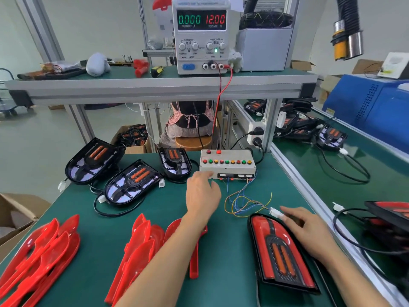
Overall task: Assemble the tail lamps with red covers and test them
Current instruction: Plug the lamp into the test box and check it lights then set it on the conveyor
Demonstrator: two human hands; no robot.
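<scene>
A tail lamp with its red cover (281,251) lies at the front right of the green bench. Its white connector (275,212) is joined to coloured wires from the beige test box (228,166). My right hand (307,227) pinches that connector at the lamp's top. My left hand (202,193) reaches toward the box's front left corner, fingers loosely curled, holding nothing. Three uncovered lamps (132,185) lie at the back left. Loose red covers (39,251) are piled along the front, with another pile of covers (137,247) beside them.
A power supply (200,36) on the upper shelf reads 0.000 A and 12.00 V, with red and black leads running down to the box. More lamps (332,135) and cables lie on the right bench. Cardboard boxes (15,218) stand at left. A person sits behind the bench.
</scene>
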